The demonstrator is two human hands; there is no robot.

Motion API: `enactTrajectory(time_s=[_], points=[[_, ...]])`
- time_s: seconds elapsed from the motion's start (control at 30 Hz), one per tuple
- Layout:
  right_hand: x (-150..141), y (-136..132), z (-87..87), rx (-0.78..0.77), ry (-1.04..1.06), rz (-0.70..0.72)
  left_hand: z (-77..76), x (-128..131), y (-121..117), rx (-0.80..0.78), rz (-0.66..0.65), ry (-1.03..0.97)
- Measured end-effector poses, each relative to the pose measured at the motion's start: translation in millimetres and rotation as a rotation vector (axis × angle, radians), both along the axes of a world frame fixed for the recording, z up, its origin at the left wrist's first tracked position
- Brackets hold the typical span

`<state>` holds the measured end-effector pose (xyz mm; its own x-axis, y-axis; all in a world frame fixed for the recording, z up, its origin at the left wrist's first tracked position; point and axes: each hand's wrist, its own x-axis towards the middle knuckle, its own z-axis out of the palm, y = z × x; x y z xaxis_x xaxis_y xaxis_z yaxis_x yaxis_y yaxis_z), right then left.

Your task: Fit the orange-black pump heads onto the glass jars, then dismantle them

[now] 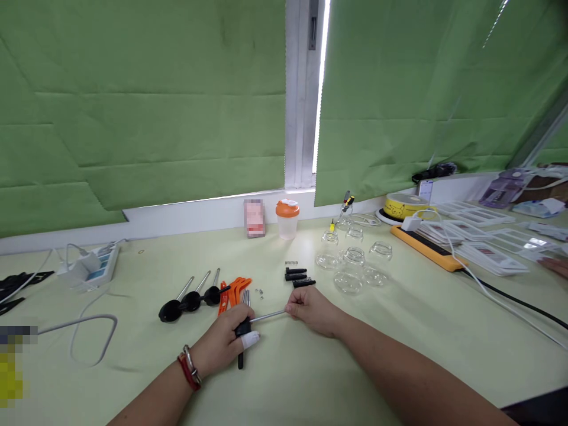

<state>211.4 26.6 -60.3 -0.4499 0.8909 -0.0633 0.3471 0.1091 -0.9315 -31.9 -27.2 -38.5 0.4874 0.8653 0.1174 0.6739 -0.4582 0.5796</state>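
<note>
My left hand [222, 338], with white tape round one finger, is closed on a black part with a thin metal rod [268, 316]. The rod's far end is pinched by the fingertips of my right hand [317, 309]. A black bar [240, 360] sticks out below my left hand; whether it joins the held part, I cannot tell. Left of it lie black rounded parts with metal rods [190, 300]. Orange plastic pieces [237, 289] and tiny metal bits [260, 291] are just beyond. Past my right hand lie small black pieces [296, 275] and a spring [291, 262].
Several clear glass vessels [354, 255] stand right of centre. An orange-lidded cup [287, 220] and a pink box [254, 218] are by the wall. White chargers and a power strip [104, 266] lie left; an orange power strip [426, 248], white trays [492, 257] and another person's hand [557, 264] are right.
</note>
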Motion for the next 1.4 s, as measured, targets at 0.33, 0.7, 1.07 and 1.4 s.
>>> enactTrajectory(time_s=[0.33, 0.7, 1.07, 1.4], points=[[-0.9, -0.4, -1.1, 0.057, -0.104, -0.003, 1.2, 0.9, 1.0, -0.009, -0.004, 0.0], [-2.0, -0.9, -7.5, 0.117, -0.15, 0.018, -1.5, 0.4, 1.1, 0.004, -0.007, -0.007], [4.4, 0.1, 3.7, -0.055, -0.036, 0.036, -0.9, -0.6, 1.0, -0.001, 0.003, 0.009], [0.8, -1.8, 5.0, -0.236, 0.101, -0.01, -0.6, 0.4, 0.0, 0.011, -0.002, 0.015]])
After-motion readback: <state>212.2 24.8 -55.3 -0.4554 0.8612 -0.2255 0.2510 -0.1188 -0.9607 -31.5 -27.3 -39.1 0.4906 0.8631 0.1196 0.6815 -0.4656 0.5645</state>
